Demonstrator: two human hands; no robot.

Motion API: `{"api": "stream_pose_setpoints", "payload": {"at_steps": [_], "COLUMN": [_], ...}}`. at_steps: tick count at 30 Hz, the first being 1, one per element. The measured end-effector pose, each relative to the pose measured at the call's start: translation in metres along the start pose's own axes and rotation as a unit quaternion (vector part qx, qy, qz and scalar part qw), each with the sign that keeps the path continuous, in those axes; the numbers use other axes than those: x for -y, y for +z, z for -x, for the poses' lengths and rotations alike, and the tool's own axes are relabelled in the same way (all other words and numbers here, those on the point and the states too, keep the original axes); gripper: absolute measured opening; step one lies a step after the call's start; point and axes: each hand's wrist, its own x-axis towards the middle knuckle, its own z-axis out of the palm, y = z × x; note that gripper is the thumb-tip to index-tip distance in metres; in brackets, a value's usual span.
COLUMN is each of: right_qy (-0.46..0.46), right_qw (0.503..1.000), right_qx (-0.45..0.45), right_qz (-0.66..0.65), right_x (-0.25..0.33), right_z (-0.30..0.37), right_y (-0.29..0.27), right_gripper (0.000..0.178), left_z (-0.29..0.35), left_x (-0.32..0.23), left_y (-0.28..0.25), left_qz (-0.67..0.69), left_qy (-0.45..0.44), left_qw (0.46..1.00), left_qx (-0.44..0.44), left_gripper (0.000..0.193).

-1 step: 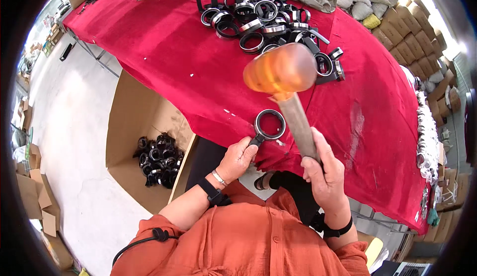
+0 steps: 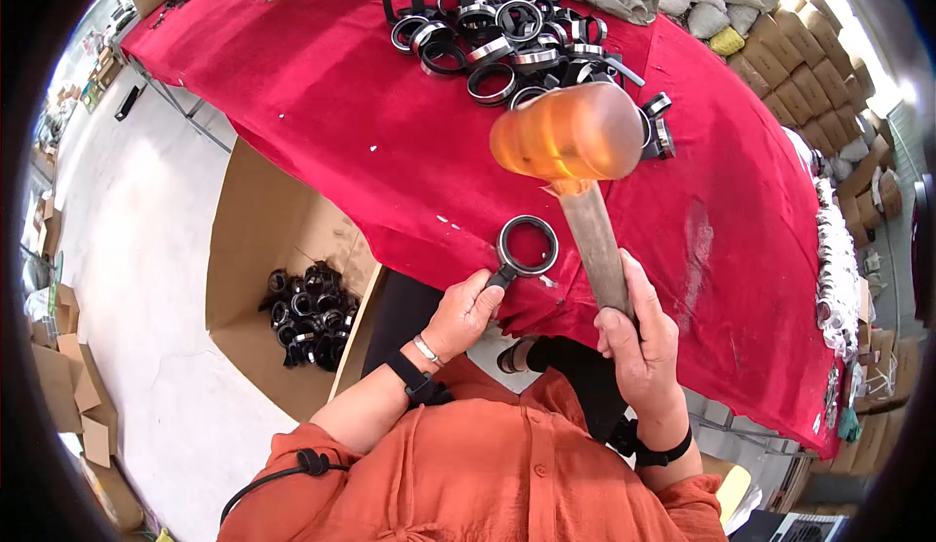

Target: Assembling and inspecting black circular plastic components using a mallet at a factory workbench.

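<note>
The left hand (image 2: pixel 466 310) pinches the tab of a black ring clamp (image 2: pixel 526 247) lying on the red-covered surface (image 2: pixel 322 123); the right hand (image 2: pixel 639 335) grips the wooden handle of an orange-headed mallet (image 2: pixel 568 135) raised above it.

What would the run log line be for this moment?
left hand: holds black ring clamp on red table | right hand: mallet raised | ring pile behind

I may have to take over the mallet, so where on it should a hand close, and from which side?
Grip the mallet low on its wooden handle, about where the right hand wraps it now, coming from the near table edge. The handle runs straight toward the person, while the amber head is fat and rounded. The left hand pinches the black ring beside it, so stay right.
</note>
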Motion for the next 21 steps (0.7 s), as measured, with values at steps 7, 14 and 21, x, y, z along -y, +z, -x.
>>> {"api": "stream_pose_setpoints", "payload": {"at_steps": [7,14,21], "right_qy": [0.233,0.054,0.118], "right_qw": [0.970,0.996,0.989], "right_qx": [0.002,0.034,-0.070], "right_qz": [-0.077,0.063,-0.057], "right_x": [-0.036,-0.059,-0.028], "right_z": [0.001,0.011,0.007], "right_y": [-0.011,-0.001,-0.020], "right_gripper": [0.048,0.050,0.048], "left_z": [0.000,-0.002,0.001], "left_x": [-0.001,-0.004,-0.004], "left_y": [0.003,0.000,-0.002], "left_qz": [0.020,0.027,0.010], "left_qy": [-0.001,-0.009,-0.010], "left_qw": [1.000,0.999,0.999], "left_qx": [0.013,0.022,0.030], "left_gripper": [0.035,0.037,0.037]}}
